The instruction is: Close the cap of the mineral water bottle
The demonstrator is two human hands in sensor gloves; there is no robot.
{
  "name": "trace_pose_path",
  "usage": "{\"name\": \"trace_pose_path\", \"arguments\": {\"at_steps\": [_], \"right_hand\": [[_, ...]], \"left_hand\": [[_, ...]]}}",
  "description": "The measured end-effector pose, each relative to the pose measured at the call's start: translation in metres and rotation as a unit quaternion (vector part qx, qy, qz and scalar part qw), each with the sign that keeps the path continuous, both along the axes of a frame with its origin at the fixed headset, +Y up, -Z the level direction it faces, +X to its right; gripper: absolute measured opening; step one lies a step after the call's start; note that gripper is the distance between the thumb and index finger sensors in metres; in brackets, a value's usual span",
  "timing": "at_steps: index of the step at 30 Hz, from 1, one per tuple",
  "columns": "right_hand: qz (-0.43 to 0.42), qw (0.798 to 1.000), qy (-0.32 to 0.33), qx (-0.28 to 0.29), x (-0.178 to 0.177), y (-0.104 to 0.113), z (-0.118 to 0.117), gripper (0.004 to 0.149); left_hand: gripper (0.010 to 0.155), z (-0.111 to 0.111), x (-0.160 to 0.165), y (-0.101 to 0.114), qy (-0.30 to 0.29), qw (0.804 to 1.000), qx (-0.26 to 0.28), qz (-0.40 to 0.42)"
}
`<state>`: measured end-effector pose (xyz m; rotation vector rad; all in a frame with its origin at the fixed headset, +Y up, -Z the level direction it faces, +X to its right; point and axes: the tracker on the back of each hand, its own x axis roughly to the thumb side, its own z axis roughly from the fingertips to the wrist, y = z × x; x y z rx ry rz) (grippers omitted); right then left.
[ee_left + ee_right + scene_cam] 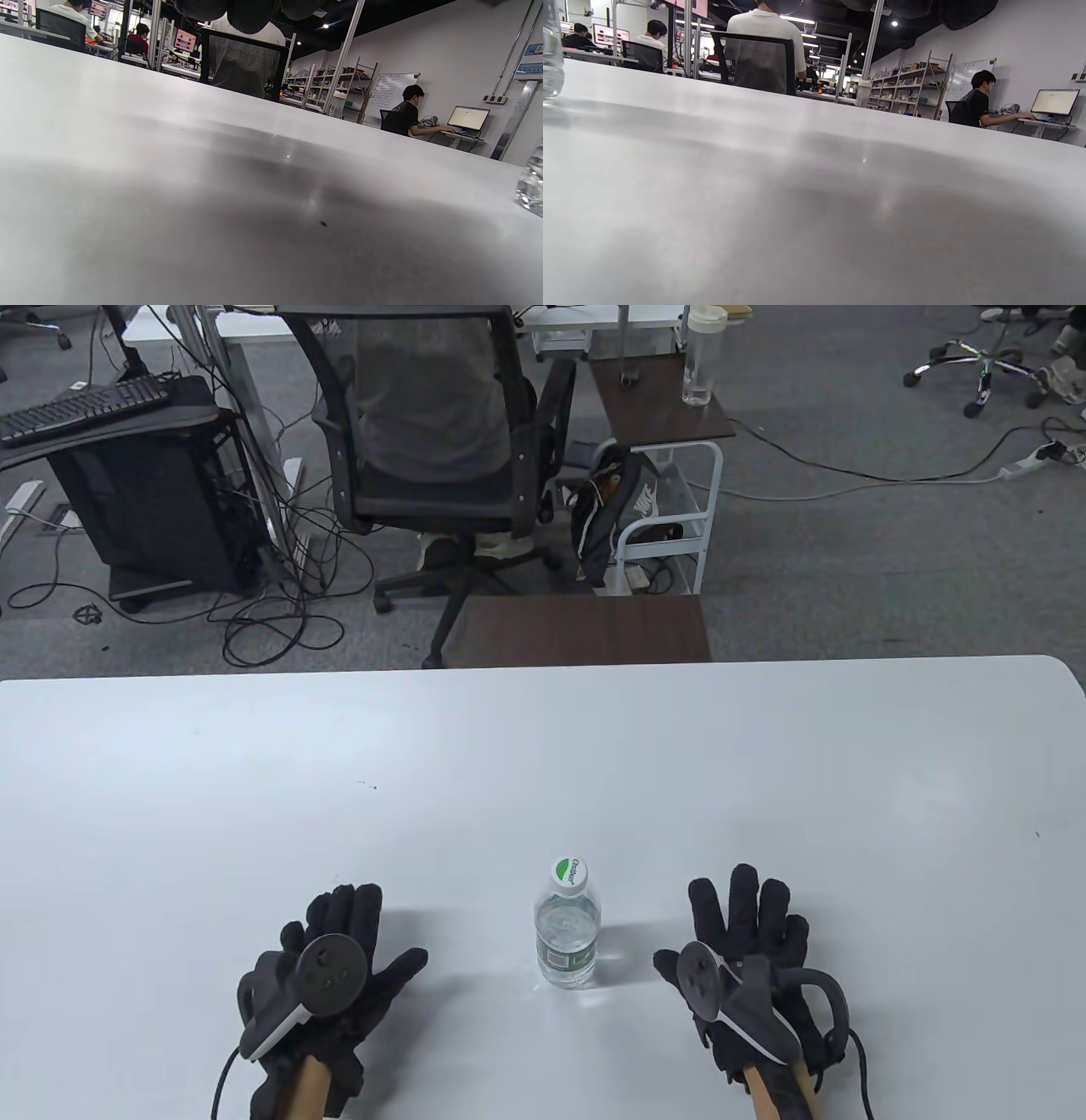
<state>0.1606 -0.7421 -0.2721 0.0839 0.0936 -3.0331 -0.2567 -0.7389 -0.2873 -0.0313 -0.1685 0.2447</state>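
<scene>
Resting our left hand [327, 963] and right hand [747, 959] flat, fingers spread, on the white surface [543, 780], we flanked the upright bottle [567, 937], judging it light, thin-walled, best steadied mid-body, cap [569, 875] pinched.

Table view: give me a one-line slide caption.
Both gloved hands, left hand and right hand, rest flat on the white table, flanking an upright capped water bottle.

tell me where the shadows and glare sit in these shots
Table view: evenly lit, soft shadows beside the bottle and both hands. Left wrist view: broad dark shadow across the table with small glints. Right wrist view: the same shadow, foreground soft.
</scene>
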Motion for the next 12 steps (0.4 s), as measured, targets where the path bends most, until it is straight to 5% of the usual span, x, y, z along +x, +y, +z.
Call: {"name": "trace_pose_path", "arguments": {"at_steps": [12], "right_hand": [[-0.004,1.0,-0.001,-0.013,0.0013,-0.0057,-0.002,0.086]], "left_hand": [[0.092,0.0021,0.0071,-0.0004,-0.01,1.0,0.008,0.009]]}}
